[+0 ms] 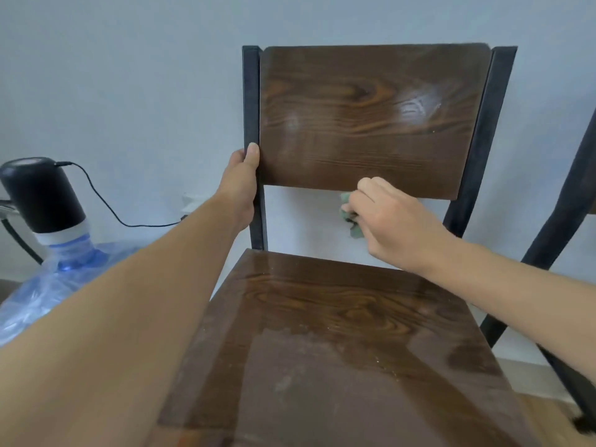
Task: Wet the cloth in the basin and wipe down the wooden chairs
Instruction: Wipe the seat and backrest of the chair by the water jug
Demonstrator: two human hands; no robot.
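Observation:
A dark wooden chair with a black metal frame fills the view, its backrest (371, 117) upright and its seat (338, 343) below, both showing wet sheen. My left hand (240, 185) grips the left frame post at the backrest's lower corner, thumb on the wood. My right hand (390, 221) holds a bunched green cloth (351, 221) at the bottom edge of the backrest, in the gap above the seat. Most of the cloth is hidden by my fingers. No basin is in view.
A large blue water bottle (58, 279) with a black pump top (38, 195) and cable stands at the left by the wall. The black frame of a second chair (567, 201) rises at the right edge. A pale wall lies close behind.

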